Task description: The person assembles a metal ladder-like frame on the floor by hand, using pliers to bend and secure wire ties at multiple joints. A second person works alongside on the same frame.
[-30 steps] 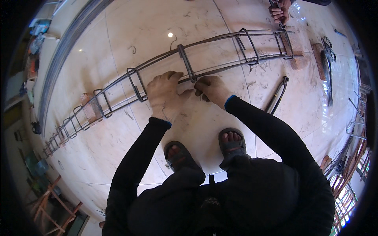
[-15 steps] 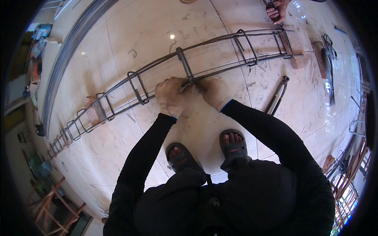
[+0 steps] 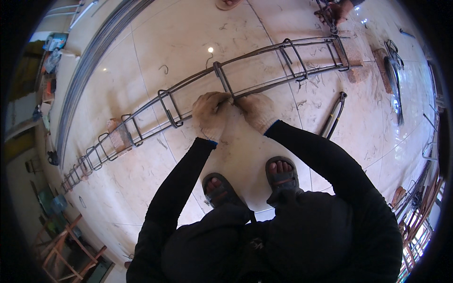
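Far left, a brick [image 3: 116, 133] props the long rebar cage [image 3: 165, 106] off the tiled floor [image 3: 141, 56], rectangular stirrups spaced along its bars. Coming to the middle: the gloved left hand [image 3: 210, 113] is curled shut around the near bar, right beside one stirrup [image 3: 222, 78]. The gloved right hand [image 3: 256, 111] presses in against it, fingers bunched at the same joint; what they pinch I can't make out. Over to the right, long-handled pincers [image 3: 332, 115] lie on the tiles, near the cage.
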Available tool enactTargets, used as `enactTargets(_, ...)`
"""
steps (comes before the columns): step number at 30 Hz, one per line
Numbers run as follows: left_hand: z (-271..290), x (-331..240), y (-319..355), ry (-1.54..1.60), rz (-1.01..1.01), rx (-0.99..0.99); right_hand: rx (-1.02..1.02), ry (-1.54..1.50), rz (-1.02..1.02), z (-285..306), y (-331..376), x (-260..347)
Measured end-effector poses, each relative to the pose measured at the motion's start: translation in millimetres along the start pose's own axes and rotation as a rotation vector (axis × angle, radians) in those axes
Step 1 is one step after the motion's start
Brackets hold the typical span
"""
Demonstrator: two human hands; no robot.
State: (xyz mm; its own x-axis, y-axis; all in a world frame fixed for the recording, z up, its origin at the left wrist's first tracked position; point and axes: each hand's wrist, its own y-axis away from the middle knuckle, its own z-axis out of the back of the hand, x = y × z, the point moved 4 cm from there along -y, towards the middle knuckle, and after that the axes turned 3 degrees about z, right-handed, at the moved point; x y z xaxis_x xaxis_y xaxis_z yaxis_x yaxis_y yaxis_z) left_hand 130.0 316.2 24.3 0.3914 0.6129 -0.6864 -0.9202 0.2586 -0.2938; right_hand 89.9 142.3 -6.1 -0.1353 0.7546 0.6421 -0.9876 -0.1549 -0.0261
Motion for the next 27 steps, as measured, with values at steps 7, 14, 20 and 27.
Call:
enactTargets(7, -1.6, 4.7, 3.1, 0.067, -0.065, -0.007, 0.015, -0.604, -0.511, -12.3, 5.9, 16.8)
enactTargets(14, 0.9, 5.1, -1.4, 0.108, -0.057, 0.07, -0.059, -0.517, -0.351, -4.8, 7.6, 22.1)
enactTargets(20, 10.8, 0.4, -2.5, 0.149, -0.063, 0.105, -0.046, -0.55, -0.344, -1.7, 14.4, 21.8)
enactTargets(27, 9.5, -3.4, -1.6, 0.156, -0.028, 0.091, -0.01, -0.359, -0.259, 1.7, 16.9, 1.2)
